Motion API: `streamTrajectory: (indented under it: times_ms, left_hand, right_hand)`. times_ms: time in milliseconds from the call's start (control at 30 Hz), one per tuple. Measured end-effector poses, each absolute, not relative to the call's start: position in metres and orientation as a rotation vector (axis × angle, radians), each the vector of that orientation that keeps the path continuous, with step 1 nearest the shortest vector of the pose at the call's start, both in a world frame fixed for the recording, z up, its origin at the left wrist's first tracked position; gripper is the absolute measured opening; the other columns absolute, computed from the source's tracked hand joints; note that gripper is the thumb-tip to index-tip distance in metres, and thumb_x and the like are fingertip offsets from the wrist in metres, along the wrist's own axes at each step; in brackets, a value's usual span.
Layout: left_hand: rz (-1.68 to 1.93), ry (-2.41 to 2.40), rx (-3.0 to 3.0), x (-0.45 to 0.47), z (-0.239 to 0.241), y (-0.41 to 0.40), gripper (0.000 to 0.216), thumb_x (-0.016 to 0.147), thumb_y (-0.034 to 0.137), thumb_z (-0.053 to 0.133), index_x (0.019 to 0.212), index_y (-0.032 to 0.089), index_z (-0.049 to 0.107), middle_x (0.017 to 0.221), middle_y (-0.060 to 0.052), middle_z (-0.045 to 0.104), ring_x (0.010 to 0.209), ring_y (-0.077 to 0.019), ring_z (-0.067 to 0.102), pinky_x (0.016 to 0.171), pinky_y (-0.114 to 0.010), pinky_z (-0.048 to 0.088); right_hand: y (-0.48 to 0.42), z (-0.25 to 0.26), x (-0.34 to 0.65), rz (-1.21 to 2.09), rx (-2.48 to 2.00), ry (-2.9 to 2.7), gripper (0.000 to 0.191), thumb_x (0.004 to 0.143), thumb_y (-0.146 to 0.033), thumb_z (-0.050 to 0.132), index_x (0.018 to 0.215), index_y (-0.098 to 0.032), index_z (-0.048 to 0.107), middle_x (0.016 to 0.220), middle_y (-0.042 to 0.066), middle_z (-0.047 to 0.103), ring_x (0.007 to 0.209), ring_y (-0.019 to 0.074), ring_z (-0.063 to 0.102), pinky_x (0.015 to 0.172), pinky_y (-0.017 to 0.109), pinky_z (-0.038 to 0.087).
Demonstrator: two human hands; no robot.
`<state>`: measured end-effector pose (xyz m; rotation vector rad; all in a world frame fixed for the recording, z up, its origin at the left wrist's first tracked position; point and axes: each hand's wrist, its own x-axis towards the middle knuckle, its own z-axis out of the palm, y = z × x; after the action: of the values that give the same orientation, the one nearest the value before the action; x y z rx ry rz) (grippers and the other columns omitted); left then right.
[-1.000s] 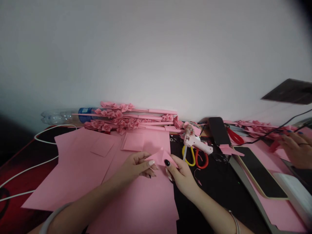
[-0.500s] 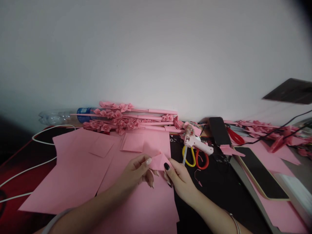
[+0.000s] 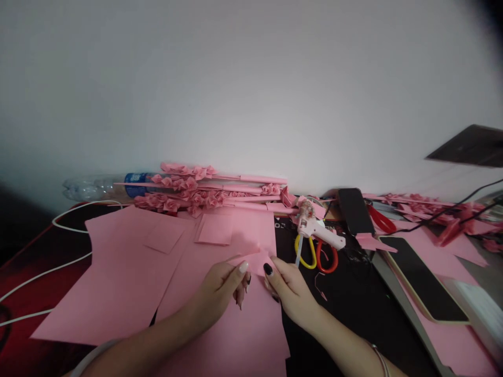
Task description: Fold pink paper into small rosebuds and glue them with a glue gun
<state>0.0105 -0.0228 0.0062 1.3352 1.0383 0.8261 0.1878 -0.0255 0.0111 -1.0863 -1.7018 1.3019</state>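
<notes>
The small folded piece of pink paper (image 3: 257, 262) is held up between the two hands, above the large pink sheet (image 3: 228, 335). The left hand (image 3: 220, 285) pinches its left side, thumb on top; the right hand (image 3: 293, 288) pinches the right side likewise. The piece should prove very light, crisp along its folds yet easily creased or torn, not slippery; the side edges look the best place to grip, lightly, with thumb and fingertips.

The table (image 3: 353, 309) is dark, reddish at the left, and backs onto a plain pale wall (image 3: 251, 94). Along it lie pink paper flowers (image 3: 204, 199), with a glue gun (image 3: 322, 230) resting over yellow-and-red-handled scissors (image 3: 328, 257) to the right.
</notes>
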Motion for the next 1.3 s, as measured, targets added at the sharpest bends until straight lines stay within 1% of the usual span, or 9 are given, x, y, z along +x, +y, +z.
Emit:
streamTrajectory:
  times_ms: [133,267,433,567,667,833,967,1100,1300]
  left_hand:
    - [0.812,1.082,1.393,0.009,0.006,-0.024,0.056,0.094,0.047,0.033,0.048,0.018,0.048,0.044,0.0,0.048,0.046,-0.0127,0.047,0.052,-0.025,0.039]
    - [0.81,1.066,1.441,0.008,0.006,-0.025,0.053,0.096,0.044,0.033,0.05,0.019,0.044,0.047,0.002,0.045,0.047,-0.0115,0.045,0.053,-0.024,0.037]
    - [0.822,1.045,1.286,0.012,0.007,-0.026,0.042,0.093,0.049,0.037,0.064,0.02,0.043,0.047,0.006,0.04,0.041,-0.0102,0.039,0.045,-0.023,0.034]
    - [0.796,1.016,1.162,0.014,0.005,-0.025,0.043,0.091,0.053,0.036,0.065,0.019,0.045,0.042,0.005,0.043,0.039,-0.0103,0.041,0.046,-0.023,0.036]
    - [0.797,0.961,1.096,0.014,0.003,-0.023,0.043,0.088,0.056,0.04,0.066,0.019,0.045,0.043,0.005,0.044,0.038,-0.0098,0.041,0.044,-0.023,0.035]
    - [0.794,0.935,1.112,0.015,-0.001,-0.025,0.043,0.087,0.056,0.043,0.068,0.018,0.046,0.049,0.006,0.044,0.039,-0.009,0.042,0.042,-0.022,0.036]
    - [0.766,0.921,1.193,0.016,-0.004,-0.031,0.04,0.089,0.051,0.041,0.068,0.018,0.046,0.051,0.006,0.042,0.04,-0.0084,0.041,0.041,-0.021,0.035]
    - [0.752,0.891,1.202,0.017,-0.005,-0.033,0.035,0.089,0.047,0.042,0.075,0.017,0.049,0.056,0.006,0.043,0.043,-0.0083,0.041,0.042,-0.02,0.037]
    - [0.702,0.866,1.186,0.019,0.001,-0.033,0.037,0.088,0.049,0.042,0.073,0.017,0.05,0.052,0.006,0.041,0.041,-0.0089,0.04,0.041,-0.021,0.036]
  right_hand:
    - [-0.025,0.014,0.188,1.223,-1.089,-1.845,0.039,0.097,-0.038,0.038,0.063,-0.019,0.037,0.053,-0.006,0.031,0.046,0.0077,0.029,0.045,0.023,0.022]
    - [-0.025,0.014,0.187,1.17,-1.089,-1.899,0.04,0.096,-0.038,0.04,0.061,-0.019,0.036,0.052,-0.006,0.03,0.046,0.0076,0.029,0.046,0.023,0.022]
    - [-0.026,0.012,0.184,1.254,-1.12,-1.62,0.04,0.09,-0.047,0.05,0.062,-0.019,0.041,0.051,-0.007,0.034,0.045,0.0076,0.029,0.042,0.021,0.023]
    - [-0.028,0.011,0.181,1.384,-1.11,-1.457,0.039,0.082,-0.052,0.059,0.066,-0.02,0.045,0.051,-0.007,0.037,0.043,0.0074,0.031,0.04,0.02,0.025]
    - [-0.029,0.01,0.18,1.342,-1.085,-1.458,0.039,0.087,-0.052,0.053,0.067,-0.02,0.045,0.051,-0.006,0.038,0.043,0.0081,0.033,0.041,0.02,0.027]
    - [-0.03,0.01,0.18,1.133,-1.077,-1.574,0.045,0.097,-0.043,0.037,0.06,-0.019,0.042,0.052,-0.004,0.039,0.045,0.0089,0.035,0.045,0.022,0.027]
    - [-0.029,0.011,0.18,1.038,-1.112,-1.647,0.044,0.097,-0.039,0.036,0.059,-0.019,0.04,0.052,-0.004,0.038,0.044,0.0088,0.034,0.044,0.023,0.026]
    - [-0.03,0.009,0.18,1.001,-1.15,-1.695,0.039,0.097,-0.039,0.036,0.064,-0.02,0.042,0.054,-0.004,0.037,0.047,0.0097,0.034,0.045,0.023,0.026]
    - [-0.031,0.008,0.178,1.034,-1.104,-1.747,0.041,0.099,-0.038,0.032,0.065,-0.019,0.046,0.056,-0.003,0.043,0.051,0.0112,0.042,0.053,0.023,0.036]
